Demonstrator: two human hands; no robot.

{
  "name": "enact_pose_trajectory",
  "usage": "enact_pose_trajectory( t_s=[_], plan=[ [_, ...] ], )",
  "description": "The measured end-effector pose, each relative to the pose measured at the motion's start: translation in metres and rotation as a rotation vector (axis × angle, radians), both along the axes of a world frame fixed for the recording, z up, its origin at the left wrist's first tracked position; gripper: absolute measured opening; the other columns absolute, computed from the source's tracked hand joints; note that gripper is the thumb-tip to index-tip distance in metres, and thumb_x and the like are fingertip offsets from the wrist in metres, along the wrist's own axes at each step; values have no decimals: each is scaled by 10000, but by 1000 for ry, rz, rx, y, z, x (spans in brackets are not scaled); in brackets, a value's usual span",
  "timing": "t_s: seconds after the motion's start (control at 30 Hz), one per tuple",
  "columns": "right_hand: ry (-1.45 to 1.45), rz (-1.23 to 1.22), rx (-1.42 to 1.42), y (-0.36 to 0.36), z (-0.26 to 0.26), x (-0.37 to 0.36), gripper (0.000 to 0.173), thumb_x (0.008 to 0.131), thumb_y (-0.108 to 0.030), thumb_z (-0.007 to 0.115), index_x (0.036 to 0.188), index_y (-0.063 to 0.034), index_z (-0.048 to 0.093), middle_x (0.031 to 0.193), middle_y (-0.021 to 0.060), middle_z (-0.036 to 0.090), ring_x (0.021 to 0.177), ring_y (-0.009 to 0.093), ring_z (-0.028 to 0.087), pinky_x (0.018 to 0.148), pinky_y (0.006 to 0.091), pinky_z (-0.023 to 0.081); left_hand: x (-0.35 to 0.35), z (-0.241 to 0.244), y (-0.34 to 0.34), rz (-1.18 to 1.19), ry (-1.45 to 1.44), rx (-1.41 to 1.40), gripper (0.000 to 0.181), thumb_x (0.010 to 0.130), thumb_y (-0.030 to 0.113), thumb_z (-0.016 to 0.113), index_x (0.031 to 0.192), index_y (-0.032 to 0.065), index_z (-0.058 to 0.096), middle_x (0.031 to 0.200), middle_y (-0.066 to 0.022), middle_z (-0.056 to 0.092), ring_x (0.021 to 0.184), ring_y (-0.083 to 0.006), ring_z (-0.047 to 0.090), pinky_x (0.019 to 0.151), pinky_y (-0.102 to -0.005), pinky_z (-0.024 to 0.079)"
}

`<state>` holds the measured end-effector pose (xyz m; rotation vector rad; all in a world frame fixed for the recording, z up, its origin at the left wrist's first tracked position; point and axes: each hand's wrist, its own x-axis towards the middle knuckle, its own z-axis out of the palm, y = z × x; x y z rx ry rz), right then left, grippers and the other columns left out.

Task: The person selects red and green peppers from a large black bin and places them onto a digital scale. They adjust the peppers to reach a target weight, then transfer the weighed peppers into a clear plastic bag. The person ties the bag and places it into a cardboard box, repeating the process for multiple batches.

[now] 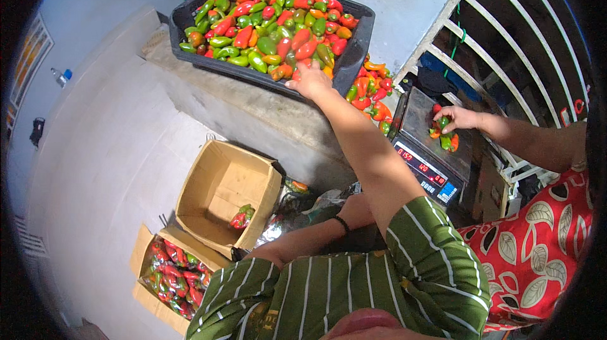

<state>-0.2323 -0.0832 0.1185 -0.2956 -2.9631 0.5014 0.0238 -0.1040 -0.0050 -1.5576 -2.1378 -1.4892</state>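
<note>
My right hand (313, 81) reaches over the near rim of a black plastic crate (348, 62), heaped with red, green and orange peppers (265, 31). Its thumb and fingers close around a red pepper (297, 74) at the crate's edge. Lower down, my left hand (356, 210), with a black band at the wrist, is partly covered by my right forearm. Its fingers are hidden, so what it holds does not show. Clear plastic bags (325, 202) lie beside it. A bagged bunch of peppers (243, 216) rests inside an open cardboard box (227, 188).
At right, another person's hand (457, 118) touches several peppers (446, 140) on a digital scale (427, 169). Loose peppers (372, 88) lie beside the crate on a concrete ledge (265, 98). Bagged peppers fill a second cardboard box (142, 250). A white metal grille (479, 46) stands behind.
</note>
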Motion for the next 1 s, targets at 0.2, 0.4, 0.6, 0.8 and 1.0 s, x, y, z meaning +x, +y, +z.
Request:
enact_pose_trajectory(
  t_s=[0.2, 0.4, 0.6, 0.8, 1.0],
  plan=[
    [117, 7, -202, 32, -11, -32, 468, 659, -213, 702, 1072, -91, 517, 1037, 165, 534, 972, 309, 541, 840, 389, 446, 3, -26, 10, -52, -54, -37, 226, 797, 245, 489, 857, 61, 606, 853, -143, 608, 779, -329, 591, 689, -434, 486],
    [230, -4, -1416, 27, 22, -4, 314, 739, -117, 597, 1032, -74, 495, 914, 83, 529, 716, 202, 554, 566, 306, 510, 0, -6, 5, -75, -213, -200, 211, 806, 234, 485, 843, 78, 623, 833, -150, 596, 770, -322, 591, 697, -437, 483],
    [25, 78, -1765, 45, 21, 16, 288, 791, -154, 620, 1034, -46, 508, 914, 108, 598, 762, 220, 612, 625, 316, 548, -36, -24, 3, 113, -543, -214, 238, 804, 265, 505, 891, 92, 644, 863, -171, 595, 813, -351, 578, 704, -426, 476],
    [461, 136, -252, 34, 6, 2, 485, 622, -322, 750, 984, -54, 571, 884, 173, 615, 836, 309, 610, 786, 393, 469, -180, 29, -81, 832, -413, 157, 398, 743, 165, 571, 1107, 18, 508, 936, -191, 552, 902, -359, 543, 783, -415, 438],
    [310, 181, 73, 39, 9, -44, 340, 682, -234, 663, 1008, -153, 614, 1004, 177, 565, 962, 365, 527, 846, 430, 430, -255, 71, -91, 937, -117, 21, 473, 751, 231, 615, 1157, 53, 454, 1060, -200, 490, 945, -372, 529, 779, -425, 447]
  ],
)
